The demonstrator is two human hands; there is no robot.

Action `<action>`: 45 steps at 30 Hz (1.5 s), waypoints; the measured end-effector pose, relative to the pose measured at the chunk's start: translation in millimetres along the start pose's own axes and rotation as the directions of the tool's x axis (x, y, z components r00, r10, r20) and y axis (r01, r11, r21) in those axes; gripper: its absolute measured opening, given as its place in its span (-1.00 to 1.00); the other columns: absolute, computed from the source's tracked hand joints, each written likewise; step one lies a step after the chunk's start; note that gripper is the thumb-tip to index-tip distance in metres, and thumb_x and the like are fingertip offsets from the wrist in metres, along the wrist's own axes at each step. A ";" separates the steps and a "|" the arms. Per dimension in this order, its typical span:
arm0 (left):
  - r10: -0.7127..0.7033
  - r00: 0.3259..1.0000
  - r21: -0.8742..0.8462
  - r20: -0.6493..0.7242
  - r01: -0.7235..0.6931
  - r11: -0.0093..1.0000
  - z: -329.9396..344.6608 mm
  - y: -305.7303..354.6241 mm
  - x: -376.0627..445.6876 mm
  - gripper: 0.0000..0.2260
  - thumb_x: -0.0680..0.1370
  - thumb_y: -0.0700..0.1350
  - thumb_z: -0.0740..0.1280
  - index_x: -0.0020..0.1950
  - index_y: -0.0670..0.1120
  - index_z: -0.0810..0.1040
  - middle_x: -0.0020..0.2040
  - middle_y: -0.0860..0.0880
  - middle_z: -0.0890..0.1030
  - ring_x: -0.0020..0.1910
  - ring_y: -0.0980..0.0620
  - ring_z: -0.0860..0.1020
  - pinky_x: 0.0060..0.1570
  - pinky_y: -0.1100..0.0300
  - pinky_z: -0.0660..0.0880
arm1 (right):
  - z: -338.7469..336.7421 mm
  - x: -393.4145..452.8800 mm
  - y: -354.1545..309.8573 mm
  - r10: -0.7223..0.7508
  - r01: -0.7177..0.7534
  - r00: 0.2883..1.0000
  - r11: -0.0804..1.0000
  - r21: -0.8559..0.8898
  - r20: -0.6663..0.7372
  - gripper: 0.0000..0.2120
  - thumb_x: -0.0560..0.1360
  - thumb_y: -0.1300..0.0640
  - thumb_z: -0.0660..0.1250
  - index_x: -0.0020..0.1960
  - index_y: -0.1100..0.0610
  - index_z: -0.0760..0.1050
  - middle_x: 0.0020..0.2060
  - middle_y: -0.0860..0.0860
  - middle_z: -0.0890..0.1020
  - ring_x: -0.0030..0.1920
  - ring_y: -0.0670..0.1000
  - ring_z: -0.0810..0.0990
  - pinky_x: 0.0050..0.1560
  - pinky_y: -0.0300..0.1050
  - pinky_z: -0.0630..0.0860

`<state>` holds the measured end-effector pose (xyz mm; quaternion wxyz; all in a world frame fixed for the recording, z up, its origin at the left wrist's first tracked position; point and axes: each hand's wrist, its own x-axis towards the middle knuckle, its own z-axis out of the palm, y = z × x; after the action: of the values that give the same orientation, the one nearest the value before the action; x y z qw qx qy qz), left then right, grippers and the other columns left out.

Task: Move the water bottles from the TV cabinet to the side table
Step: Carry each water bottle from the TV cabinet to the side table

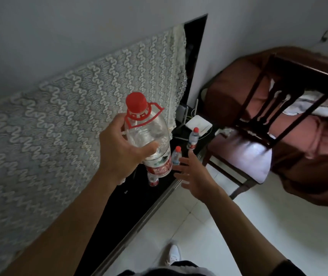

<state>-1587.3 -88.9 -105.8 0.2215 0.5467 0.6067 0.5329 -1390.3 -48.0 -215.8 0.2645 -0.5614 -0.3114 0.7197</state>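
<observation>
My left hand (122, 148) grips a large clear water bottle (149, 132) with a red cap and red carry handle, held in the air above the black TV cabinet (131, 202). Three small red-capped bottles stand on the cabinet: one (193, 138) farthest back, one (176, 155) beside the big bottle, one (152, 179) partly hidden under the big bottle. My right hand (195, 175) is open with its fingers spread, reaching toward the small bottles, its fingertips close to the middle one.
A lace cloth (69, 126) drapes over the TV at left. A white router (198, 124) with cables sits at the cabinet's far end. A dark wooden chair (258, 136) with a pale seat stands close on the right before a brown-covered sofa (308, 136). White tiled floor (228, 226) lies below.
</observation>
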 end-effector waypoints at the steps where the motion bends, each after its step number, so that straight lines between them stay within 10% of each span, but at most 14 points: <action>1: 0.011 1.000 -0.002 0.020 -0.011 1.000 1.8 1.8 -1.5 -0.42 0.17 0.13 0.59 0.11 -0.04 0.57 -0.04 0.13 0.67 -0.06 0.20 0.65 -0.08 0.22 0.63 | -3.4 -7.2 2.1 -0.005 0.005 1.000 1.000 0.009 -0.016 -0.29 0.56 -0.38 -0.03 0.48 0.09 0.31 0.32 0.12 0.53 0.35 0.22 0.43 0.43 0.27 0.21; 10: 0.175 0.944 -0.135 0.279 -0.142 0.981 8.9 18.8 -35.2 -0.46 0.16 0.06 0.61 0.07 -0.04 0.57 -0.08 0.13 0.68 -0.14 0.17 0.66 -0.17 0.15 0.65 | -19.9 -83.4 54.5 0.060 -0.001 0.977 0.960 0.279 -0.203 -0.39 0.58 -0.35 -0.01 0.29 0.10 0.43 0.22 0.20 0.59 0.28 0.19 0.50 0.35 0.18 0.30; 20: 0.343 0.718 -0.327 0.606 -0.169 0.930 29.4 37.3 -111.5 -0.43 0.24 -0.11 0.68 0.18 -0.09 0.54 0.00 0.07 0.68 -0.05 0.15 0.67 -0.06 0.13 0.67 | -26.2 -188.3 163.5 0.161 0.108 0.899 0.819 0.564 -0.407 -0.33 0.56 -0.37 0.03 0.38 0.13 0.40 0.19 0.18 0.61 0.24 0.20 0.53 0.30 0.20 0.35; 45: 0.606 0.360 -0.531 0.709 -0.293 0.795 232.5 246.6 -360.1 -0.43 0.25 -0.07 0.68 0.17 -0.06 0.54 0.03 0.17 0.64 0.01 0.22 0.65 -0.06 0.33 0.61 | -260.7 -422.3 299.4 0.144 0.456 0.799 0.488 0.744 -0.584 -0.33 0.53 -0.39 0.04 0.37 0.07 0.41 0.27 0.17 0.52 0.28 0.25 0.49 0.40 0.38 0.16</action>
<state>-1174.5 -359.7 -77.3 0.4168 0.8384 0.1453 0.3199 -1048.9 -516.4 -213.0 0.6559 -0.5095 0.1314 0.5413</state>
